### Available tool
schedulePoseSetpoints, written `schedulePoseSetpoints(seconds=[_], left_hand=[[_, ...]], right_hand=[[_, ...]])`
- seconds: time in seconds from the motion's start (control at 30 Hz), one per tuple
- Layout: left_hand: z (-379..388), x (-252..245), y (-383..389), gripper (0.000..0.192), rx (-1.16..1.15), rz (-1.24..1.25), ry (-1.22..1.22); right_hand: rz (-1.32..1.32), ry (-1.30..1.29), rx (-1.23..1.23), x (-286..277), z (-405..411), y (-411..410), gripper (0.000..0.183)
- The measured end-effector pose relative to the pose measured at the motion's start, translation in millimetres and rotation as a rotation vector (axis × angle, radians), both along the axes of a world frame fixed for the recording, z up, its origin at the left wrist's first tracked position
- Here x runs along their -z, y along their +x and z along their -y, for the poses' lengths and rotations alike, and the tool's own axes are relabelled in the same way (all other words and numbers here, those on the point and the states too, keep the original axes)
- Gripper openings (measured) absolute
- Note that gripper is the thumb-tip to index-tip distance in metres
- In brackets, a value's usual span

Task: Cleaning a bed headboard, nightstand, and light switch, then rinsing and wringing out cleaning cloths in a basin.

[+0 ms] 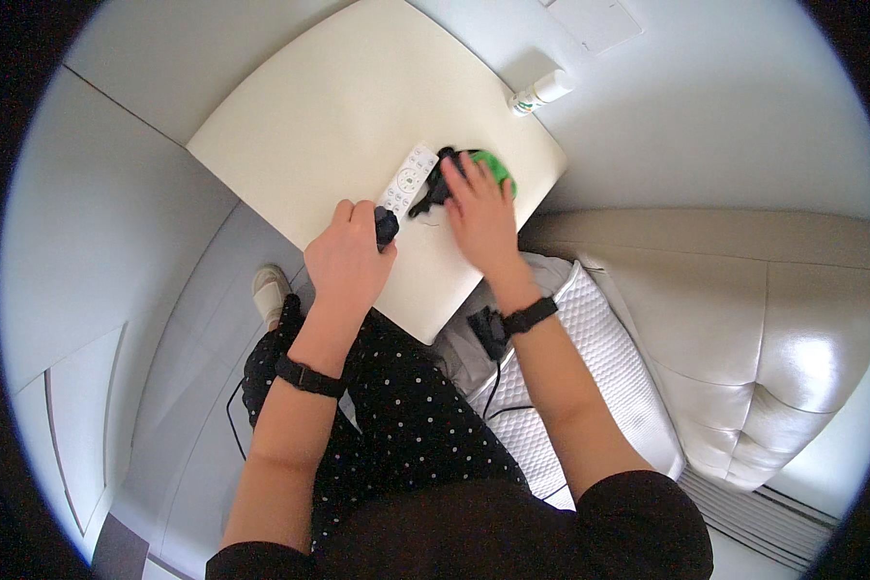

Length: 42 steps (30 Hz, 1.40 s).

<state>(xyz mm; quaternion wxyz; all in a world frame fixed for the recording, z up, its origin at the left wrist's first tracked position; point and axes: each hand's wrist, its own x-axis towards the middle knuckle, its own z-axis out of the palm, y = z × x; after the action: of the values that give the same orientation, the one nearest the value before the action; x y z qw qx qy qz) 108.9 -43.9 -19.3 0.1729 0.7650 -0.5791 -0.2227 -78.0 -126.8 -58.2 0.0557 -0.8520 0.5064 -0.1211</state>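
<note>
My left hand is closed around a small black object near the table's front left edge; its kind cannot be told. Just beyond it, a white remote control lies on the cream tabletop. My right hand is spread, slightly blurred, over a dark bundle that looks like cloth or straps, right of the remote. A bright green soft item shows beside its fingers. The palm hides part of both, so whether the fingers grip anything is unclear.
A white capped bottle stands at the table's right edge by the wall. A tufted headboard and a white quilted mattress are at the right. A black adapter with a cable lies below my right wrist.
</note>
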Motion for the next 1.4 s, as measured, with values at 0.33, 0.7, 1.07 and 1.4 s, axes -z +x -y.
schedulePoseSetpoints(seconds=[0.33,0.7,1.07,1.4], left_hand=[[2,2,1,0.036,-0.039,-0.058,-0.082],[8,2,45,0.035,-0.453,-0.885,-0.355],[-8,19,86,0.029,-0.597,-0.91,-0.47],[-9,30,102,0.03,-0.632,-0.876,-0.511]], right_hand=[[-0.24,0.082,0.502,-6,87,-56,0.048],[1.375,0.471,0.856,-17,46,-123,0.042],[0.333,-0.03,0.434,32,73,-68,0.051],[0.289,0.052,-0.378,11,-40,98,0.052]])
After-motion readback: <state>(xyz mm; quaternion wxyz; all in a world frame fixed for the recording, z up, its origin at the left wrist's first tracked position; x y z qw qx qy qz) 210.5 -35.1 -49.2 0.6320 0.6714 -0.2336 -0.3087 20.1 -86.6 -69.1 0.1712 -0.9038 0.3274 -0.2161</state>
